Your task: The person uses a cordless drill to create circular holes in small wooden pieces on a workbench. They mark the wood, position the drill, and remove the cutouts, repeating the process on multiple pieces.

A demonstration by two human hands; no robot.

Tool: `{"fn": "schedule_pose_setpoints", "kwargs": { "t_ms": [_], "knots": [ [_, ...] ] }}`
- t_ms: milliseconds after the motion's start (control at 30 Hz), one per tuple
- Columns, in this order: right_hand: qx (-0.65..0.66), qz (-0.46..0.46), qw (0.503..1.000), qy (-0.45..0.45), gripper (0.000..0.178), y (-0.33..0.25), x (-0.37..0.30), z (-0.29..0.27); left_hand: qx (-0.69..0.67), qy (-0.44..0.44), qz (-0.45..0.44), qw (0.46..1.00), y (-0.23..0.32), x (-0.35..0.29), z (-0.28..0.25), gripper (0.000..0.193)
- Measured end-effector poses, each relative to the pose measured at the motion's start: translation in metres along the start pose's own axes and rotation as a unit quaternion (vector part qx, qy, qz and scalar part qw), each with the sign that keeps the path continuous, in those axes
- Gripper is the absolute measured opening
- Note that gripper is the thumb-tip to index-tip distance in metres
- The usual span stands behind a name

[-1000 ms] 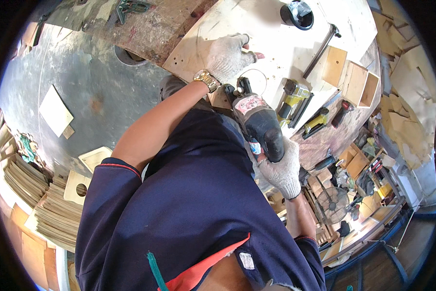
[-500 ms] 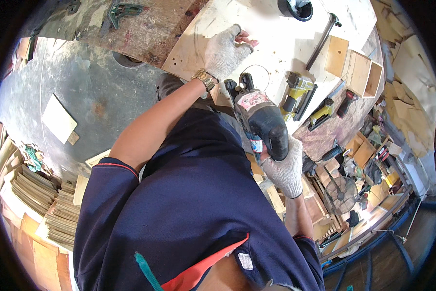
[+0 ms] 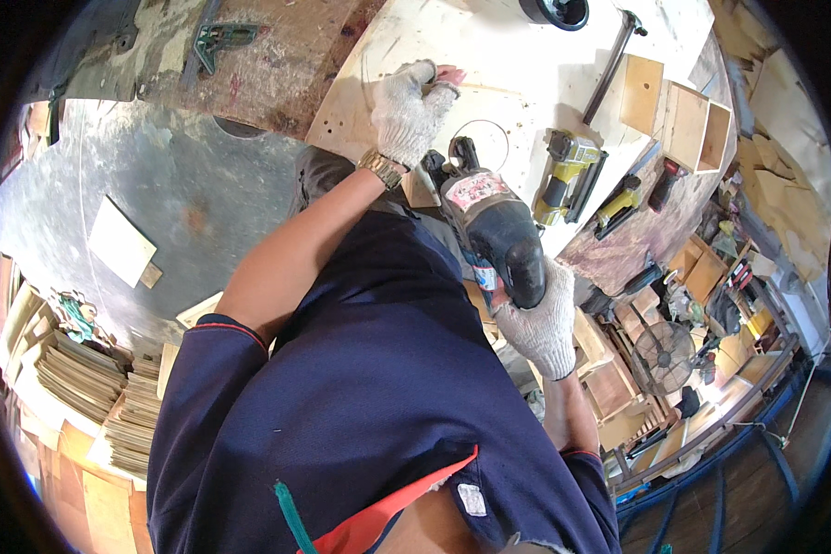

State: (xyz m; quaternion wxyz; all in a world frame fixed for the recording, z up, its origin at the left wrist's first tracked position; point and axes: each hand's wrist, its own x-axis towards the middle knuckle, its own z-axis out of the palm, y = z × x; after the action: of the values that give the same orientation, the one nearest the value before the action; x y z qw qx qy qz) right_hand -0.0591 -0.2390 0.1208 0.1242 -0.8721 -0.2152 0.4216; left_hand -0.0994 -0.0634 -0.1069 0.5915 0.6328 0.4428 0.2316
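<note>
My right hand [image 3: 540,319], in a white knit glove, grips the rear of a black-and-grey power tool that looks like a jigsaw [image 3: 494,222]. Its front end reaches the near edge of a pale wooden board [image 3: 360,88], just short of a circle [image 3: 480,143] drawn there. My left hand [image 3: 406,115], gloved with bare fingertips showing, rests on that board left of the circle. Its thumb and fingers are bent and apart, and I see nothing held in them. The tool's blade area cannot be made out.
Right of the circle lie a yellow-and-black nail gun [image 3: 568,175], a hammer [image 3: 614,65] and small wooden boxes [image 3: 692,129]. A black cup [image 3: 558,11] stands at the far edge. A green square tool [image 3: 221,42] lies far left. A fan [image 3: 663,355] is at the right.
My left hand has slid a little left and nearer on the board. The tool in my right hand stays almost in place, while the view has shifted slightly.
</note>
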Motion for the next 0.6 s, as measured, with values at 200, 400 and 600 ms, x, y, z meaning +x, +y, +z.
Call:
{"fn": "schedule_pose_setpoints", "kwargs": {
  "t_ms": [200,400,600],
  "knots": [
    [-0.044,-0.04,0.997,0.051,0.047,0.007,-0.005,0.009,0.06,0.008,0.023,0.998,-0.005,0.0,-0.003,0.034],
    [-0.045,-0.025,0.997,0.059,0.045,0.006,-0.01,0.011,0.049,0.003,0.019,0.999,0.0,0.001,-0.003,0.035],
    [0.008,0.021,0.999,0.044,0.049,-0.002,-0.01,0.012,0.026,-0.001,0.006,1.0,0.003,-0.001,-0.005,0.038]
  ]
}}
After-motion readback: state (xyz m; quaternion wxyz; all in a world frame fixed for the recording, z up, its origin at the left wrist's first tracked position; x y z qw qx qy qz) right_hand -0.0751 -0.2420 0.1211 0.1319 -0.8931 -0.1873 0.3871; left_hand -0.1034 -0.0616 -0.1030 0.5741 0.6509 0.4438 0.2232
